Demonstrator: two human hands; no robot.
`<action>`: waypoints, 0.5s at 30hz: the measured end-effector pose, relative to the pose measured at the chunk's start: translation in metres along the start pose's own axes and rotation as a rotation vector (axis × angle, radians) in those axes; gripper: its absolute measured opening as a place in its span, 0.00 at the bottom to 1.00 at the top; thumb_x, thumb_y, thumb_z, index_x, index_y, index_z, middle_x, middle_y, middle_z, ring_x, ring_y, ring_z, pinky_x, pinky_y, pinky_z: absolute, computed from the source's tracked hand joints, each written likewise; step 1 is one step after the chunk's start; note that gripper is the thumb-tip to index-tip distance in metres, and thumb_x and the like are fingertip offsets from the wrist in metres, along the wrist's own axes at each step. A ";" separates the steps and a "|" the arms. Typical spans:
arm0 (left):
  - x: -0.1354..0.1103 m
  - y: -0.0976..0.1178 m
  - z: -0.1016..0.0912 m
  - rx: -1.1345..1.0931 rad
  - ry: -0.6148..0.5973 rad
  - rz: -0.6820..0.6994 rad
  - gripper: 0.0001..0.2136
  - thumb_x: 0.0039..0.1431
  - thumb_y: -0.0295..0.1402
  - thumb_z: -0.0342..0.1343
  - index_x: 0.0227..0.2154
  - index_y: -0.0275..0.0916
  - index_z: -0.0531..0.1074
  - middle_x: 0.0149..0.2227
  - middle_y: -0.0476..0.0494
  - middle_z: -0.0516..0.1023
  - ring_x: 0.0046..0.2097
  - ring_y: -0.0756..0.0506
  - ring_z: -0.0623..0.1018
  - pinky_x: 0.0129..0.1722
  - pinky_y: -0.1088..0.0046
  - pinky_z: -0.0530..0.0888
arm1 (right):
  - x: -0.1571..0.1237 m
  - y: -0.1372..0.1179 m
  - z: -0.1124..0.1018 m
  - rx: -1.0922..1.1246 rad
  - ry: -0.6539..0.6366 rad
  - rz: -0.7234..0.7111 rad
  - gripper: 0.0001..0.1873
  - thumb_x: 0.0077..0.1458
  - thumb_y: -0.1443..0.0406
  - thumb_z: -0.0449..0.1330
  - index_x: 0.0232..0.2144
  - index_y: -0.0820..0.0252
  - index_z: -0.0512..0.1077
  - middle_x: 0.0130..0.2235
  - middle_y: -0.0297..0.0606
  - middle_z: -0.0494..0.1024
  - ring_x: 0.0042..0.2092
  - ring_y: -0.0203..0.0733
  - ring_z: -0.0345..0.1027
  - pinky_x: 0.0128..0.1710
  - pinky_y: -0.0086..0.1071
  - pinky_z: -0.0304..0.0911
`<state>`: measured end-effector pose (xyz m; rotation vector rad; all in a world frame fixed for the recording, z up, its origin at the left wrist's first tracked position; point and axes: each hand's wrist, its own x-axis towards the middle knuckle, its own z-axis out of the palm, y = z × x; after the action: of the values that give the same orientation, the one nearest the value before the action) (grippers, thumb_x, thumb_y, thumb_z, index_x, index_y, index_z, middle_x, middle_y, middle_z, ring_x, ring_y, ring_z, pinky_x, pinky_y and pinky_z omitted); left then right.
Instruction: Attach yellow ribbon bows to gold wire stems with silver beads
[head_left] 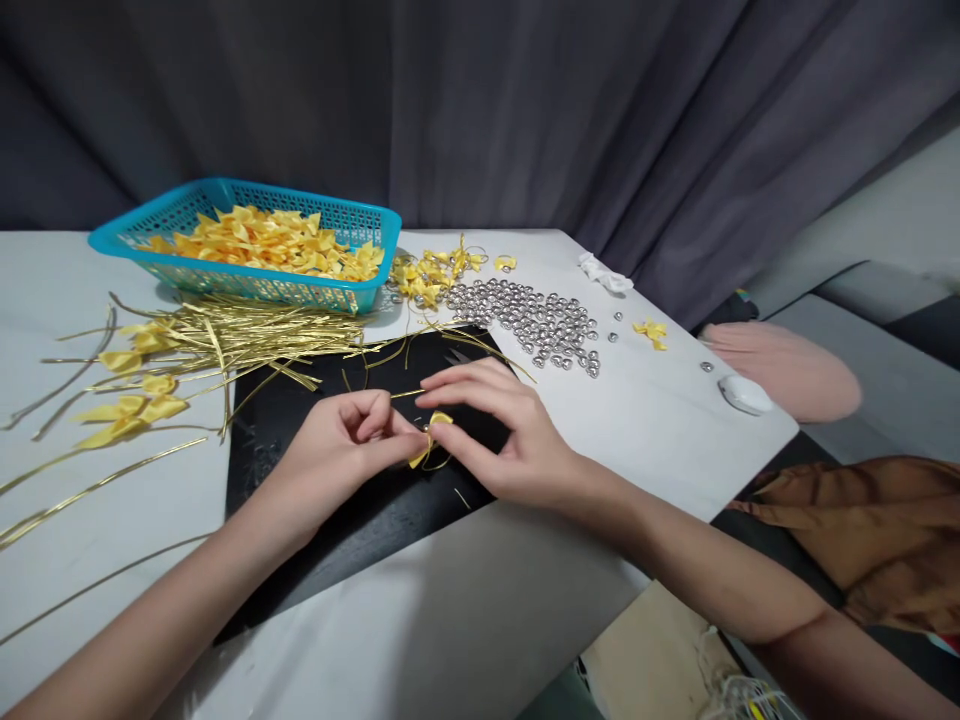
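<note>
Over the black mat (300, 560), my left hand (352, 435) and my right hand (502, 425) meet at a small yellow ribbon bow (441, 420). The left thumb and forefinger pinch its near-left side, by a small shiny bead. My right thumb presses on the bow's right side, its other fingers arched above. A short length of gold cord (409, 393) shows between the hands, and a thin loop hangs under the bow. Fingers hide part of the bow. A bundle of gold cords (262, 335) lies beyond my left hand.
A blue basket (300, 287) full of yellow bows stands at the back left. Many silver beads (536, 320) are spread behind my right hand, beside a pile of yellow bows (427, 275). Loose bows (127, 415) lie at left. A white dish (745, 394) sits near the right edge.
</note>
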<state>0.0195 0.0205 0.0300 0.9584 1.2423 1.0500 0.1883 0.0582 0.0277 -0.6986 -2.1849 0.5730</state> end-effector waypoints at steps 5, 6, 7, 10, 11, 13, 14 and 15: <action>0.001 0.000 0.002 0.015 -0.012 0.030 0.22 0.37 0.28 0.65 0.11 0.40 0.51 0.17 0.51 0.72 0.22 0.52 0.69 0.24 0.78 0.65 | 0.002 0.005 0.001 0.106 -0.122 0.016 0.05 0.55 0.69 0.58 0.28 0.61 0.72 0.35 0.38 0.78 0.39 0.36 0.70 0.45 0.35 0.64; 0.001 0.000 0.002 0.009 -0.013 0.034 0.22 0.37 0.28 0.65 0.12 0.40 0.51 0.17 0.51 0.72 0.22 0.52 0.69 0.24 0.78 0.65 | 0.002 0.005 0.001 0.123 -0.114 0.016 0.05 0.55 0.69 0.58 0.28 0.61 0.71 0.35 0.38 0.77 0.39 0.36 0.69 0.44 0.35 0.64; 0.001 0.000 0.002 0.004 -0.011 0.038 0.22 0.37 0.27 0.64 0.12 0.40 0.51 0.17 0.52 0.72 0.22 0.52 0.69 0.24 0.78 0.65 | 0.002 0.005 0.002 0.137 -0.098 0.012 0.05 0.56 0.69 0.57 0.28 0.62 0.70 0.35 0.39 0.76 0.40 0.35 0.69 0.44 0.34 0.64; 0.000 -0.001 0.003 0.004 -0.002 0.038 0.22 0.38 0.26 0.64 0.12 0.40 0.51 0.16 0.53 0.71 0.22 0.53 0.68 0.24 0.79 0.64 | 0.002 0.001 0.002 0.186 -0.043 -0.009 0.05 0.58 0.70 0.54 0.30 0.62 0.69 0.37 0.40 0.75 0.41 0.34 0.68 0.44 0.32 0.65; 0.000 -0.002 0.004 0.008 -0.002 0.032 0.22 0.38 0.25 0.63 0.12 0.40 0.51 0.16 0.54 0.71 0.22 0.53 0.68 0.24 0.79 0.64 | 0.003 -0.001 0.002 0.205 -0.027 -0.012 0.06 0.58 0.71 0.54 0.30 0.63 0.68 0.37 0.41 0.74 0.42 0.34 0.68 0.44 0.32 0.64; 0.000 -0.004 0.004 0.013 -0.004 0.020 0.21 0.38 0.25 0.63 0.12 0.40 0.50 0.16 0.54 0.71 0.22 0.53 0.68 0.24 0.79 0.64 | 0.003 -0.003 0.002 0.236 0.011 0.007 0.06 0.59 0.70 0.53 0.29 0.62 0.68 0.38 0.41 0.75 0.42 0.34 0.68 0.44 0.31 0.64; 0.000 -0.005 0.004 0.013 -0.004 0.009 0.21 0.38 0.26 0.63 0.13 0.40 0.50 0.17 0.54 0.71 0.23 0.53 0.69 0.25 0.78 0.64 | 0.003 -0.004 0.001 0.249 0.038 0.029 0.06 0.59 0.70 0.53 0.30 0.62 0.68 0.37 0.40 0.75 0.42 0.34 0.68 0.44 0.31 0.64; 0.000 -0.007 0.004 0.012 -0.002 -0.001 0.21 0.38 0.26 0.63 0.13 0.40 0.50 0.17 0.53 0.72 0.23 0.52 0.70 0.26 0.78 0.65 | 0.003 -0.005 0.001 0.266 0.066 0.057 0.06 0.59 0.69 0.53 0.30 0.62 0.68 0.37 0.40 0.75 0.41 0.34 0.68 0.43 0.30 0.65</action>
<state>0.0236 0.0191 0.0237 0.9676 1.2489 1.0420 0.1844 0.0557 0.0313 -0.6283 -1.9853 0.8409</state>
